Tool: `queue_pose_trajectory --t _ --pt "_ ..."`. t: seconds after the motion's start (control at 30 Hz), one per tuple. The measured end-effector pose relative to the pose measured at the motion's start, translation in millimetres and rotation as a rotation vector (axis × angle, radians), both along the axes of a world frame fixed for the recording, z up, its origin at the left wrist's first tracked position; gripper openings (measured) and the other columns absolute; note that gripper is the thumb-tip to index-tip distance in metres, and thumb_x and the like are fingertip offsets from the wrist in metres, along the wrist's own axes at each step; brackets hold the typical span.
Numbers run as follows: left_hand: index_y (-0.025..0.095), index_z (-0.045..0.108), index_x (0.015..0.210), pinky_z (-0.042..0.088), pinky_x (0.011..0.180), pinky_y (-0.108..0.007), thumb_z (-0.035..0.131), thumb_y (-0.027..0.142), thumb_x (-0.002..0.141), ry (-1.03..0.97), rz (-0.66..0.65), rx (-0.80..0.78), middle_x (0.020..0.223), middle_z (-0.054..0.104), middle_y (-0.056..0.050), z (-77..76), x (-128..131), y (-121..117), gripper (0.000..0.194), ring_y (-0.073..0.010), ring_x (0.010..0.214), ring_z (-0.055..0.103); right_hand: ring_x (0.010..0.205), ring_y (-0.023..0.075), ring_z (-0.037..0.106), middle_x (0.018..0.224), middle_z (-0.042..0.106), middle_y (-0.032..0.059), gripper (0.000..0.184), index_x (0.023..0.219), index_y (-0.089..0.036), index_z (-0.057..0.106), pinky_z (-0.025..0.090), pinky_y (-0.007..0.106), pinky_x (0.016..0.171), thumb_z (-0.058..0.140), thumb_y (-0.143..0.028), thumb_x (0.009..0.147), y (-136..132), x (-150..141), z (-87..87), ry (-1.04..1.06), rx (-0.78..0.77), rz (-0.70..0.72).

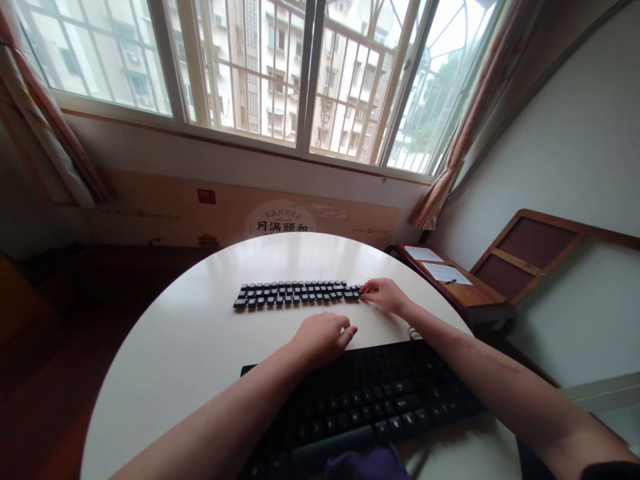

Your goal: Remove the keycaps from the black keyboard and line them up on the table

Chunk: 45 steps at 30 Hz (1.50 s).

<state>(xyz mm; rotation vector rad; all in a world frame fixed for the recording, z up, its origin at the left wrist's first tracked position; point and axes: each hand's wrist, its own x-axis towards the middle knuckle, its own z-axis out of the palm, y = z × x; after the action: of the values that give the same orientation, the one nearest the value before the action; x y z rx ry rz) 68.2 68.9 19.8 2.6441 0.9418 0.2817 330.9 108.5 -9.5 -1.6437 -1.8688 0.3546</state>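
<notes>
Several rows of loose black keycaps [295, 293] lie lined up on the white round table [165, 333]. At the right end of these rows my right hand [385, 295] has its fingertips pinched around a keycap, partly hidden by the fingers. My left hand [323, 333] hovers or rests just behind the keyboard's back edge, its fingers curled under and the thumb pointing right. What it holds, if anything, is hidden. Beneath my forearms is a black keyboard [370, 393]; its upper part looks dark and bare of keycaps, while caps show on the nearer rows.
A purple cloth [367, 463] lies at the keyboard's near edge. A coiled cable [413, 332] is beside my right forearm. To the right stands a wooden chair [520, 253] by a low brown surface with papers [447, 273] and a pen. Windows and curtains are beyond the table.
</notes>
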Motion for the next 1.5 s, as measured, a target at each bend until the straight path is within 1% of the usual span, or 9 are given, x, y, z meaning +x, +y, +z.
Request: queue_pose_trajectory --t 0.13,0.27,0.4,0.47,0.57,0.83,1.07,1.27,1.5 --pt "0.02 0.068 0.081 0.045 0.068 -0.033 0.036 0.047 0.097 0.0 0.002 0.018 0.086 0.071 -0.011 -0.4 1 0 0.045 -0.0262 0.082 0.065 0.083 0.0213 0.07 0.088 0.076 0.0073 0.019 0.088 -0.016 0.077 0.052 0.03 0.079 0.07 -0.031 0.079 -15 -2 20.3 0.019 0.087 -0.01" --pt "0.02 0.069 0.081 0.044 0.067 -0.032 0.04 0.045 0.096 0.021 -0.01 0.002 0.086 0.071 -0.01 1.7 2 0 0.041 -0.0253 0.083 0.064 0.09 0.0219 0.067 0.102 0.073 0.0121 0.046 0.103 -0.014 0.074 0.054 0.032 0.077 0.045 -0.05 0.097 -57 6 54.5 0.178 0.187 -0.078" --pt "0.021 0.069 0.082 0.043 0.066 -0.031 0.042 0.042 0.095 0.061 -0.047 0.003 0.087 0.071 -0.009 2.0 3 1 0.037 -0.0252 0.082 0.064 0.061 0.0162 0.061 0.066 0.065 0.0053 0.066 0.098 -0.014 0.073 0.055 0.03 0.064 0.033 -0.066 0.096 -114 21 69.8 0.502 -0.033 -0.079" --pt "0.021 0.069 0.083 0.042 0.066 -0.032 0.043 0.042 0.094 0.061 -0.065 0.013 0.088 0.072 -0.009 0.7 4 2 0.036 -0.0254 0.083 0.064 0.042 0.0128 0.051 0.047 0.052 -0.002 0.064 0.098 -0.015 0.069 0.053 0.029 0.053 0.038 -0.071 0.092 -140 29 65.9 0.656 -0.215 -0.093" --pt "0.021 0.07 0.085 0.042 0.066 -0.031 0.044 0.042 0.094 0.059 -0.078 0.013 0.09 0.072 -0.009 -0.7 5 4 0.034 -0.0248 0.083 0.064 0.037 0.0113 0.049 0.044 0.048 -0.005 0.053 0.085 -0.017 0.06 0.046 0.024 0.045 0.053 -0.07 0.086 -168 36 51.3 0.784 -0.332 -0.125" --pt "0.021 0.071 0.088 0.041 0.066 -0.03 0.046 0.04 0.093 0.085 -0.072 0.022 0.09 0.072 -0.008 3.1 5 4 0.031 -0.0237 0.082 0.063 0.035 0.007 0.019 0.043 0.022 -0.0115 0.046 0.069 -0.023 0.042 0.034 0.021 0.037 0.045 -0.062 0.091 -183 33 20.8 0.787 -0.164 -0.229" --pt "0.021 0.071 0.09 0.043 0.069 -0.03 0.047 0.039 0.091 0.09 -0.068 -0.005 0.092 0.073 -0.008 3.5 5 6 0.03 -0.0227 0.084 0.064 0.037 0.0088 0.022 0.046 0.026 -0.0087 0.046 0.068 -0.022 0.04 0.019 0.022 0.036 0.038 -0.06 0.095 -178 33 17.0 0.609 -0.233 -0.192" --pt "0.022 0.071 0.09 0.042 0.069 -0.03 0.048 0.037 0.091 0.08 -0.068 -0.024 0.093 0.073 -0.007 2.9 6 7 0.027 -0.0229 0.085 0.064 0.047 0.0103 0.032 0.055 0.035 -0.0042 0.048 0.067 -0.021 0.041 0.024 0.023 0.042 0.04 -0.057 0.097 -193 29 -0.8 0.468 -0.041 -0.171" --pt "0.022 0.07 0.091 0.043 0.071 -0.03 0.048 0.037 0.09 0.082 -0.074 -0.04 0.095 0.073 -0.006 2.8 5 7 0.027 -0.0227 0.086 0.064 0.046 0.0097 0.033 0.056 0.032 -0.0047 0.049 0.065 -0.021 0.04 0.027 0.022 0.04 0.045 -0.061 0.094 -196 24 -4.6 0.671 0.039 -0.268"
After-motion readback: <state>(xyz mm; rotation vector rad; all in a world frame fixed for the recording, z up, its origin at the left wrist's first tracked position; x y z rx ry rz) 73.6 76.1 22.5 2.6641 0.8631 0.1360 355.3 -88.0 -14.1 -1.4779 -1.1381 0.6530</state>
